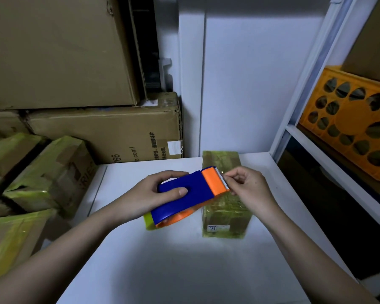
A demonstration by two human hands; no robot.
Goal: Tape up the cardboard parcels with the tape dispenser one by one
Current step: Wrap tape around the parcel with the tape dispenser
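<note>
My left hand (160, 189) grips a blue and orange tape dispenser (184, 194) around its blue body, thumb on top, above the white table (184, 260). Its serrated blade end points right. My right hand (248, 185) pinches at the blade end, thumb and forefinger together on the tape end, which is hard to make out. A small cardboard parcel (224, 216) wrapped in yellowish tape lies on the table under and behind the right hand, a white label on its near face. The roll of yellow-green tape (148, 220) shows at the dispenser's lower end.
Several tape-wrapped parcels (48, 172) are piled at the left. Large brown cartons (105, 132) stack behind them against the wall. A white shelf frame (316, 145) at the right carries an orange crate (349, 128).
</note>
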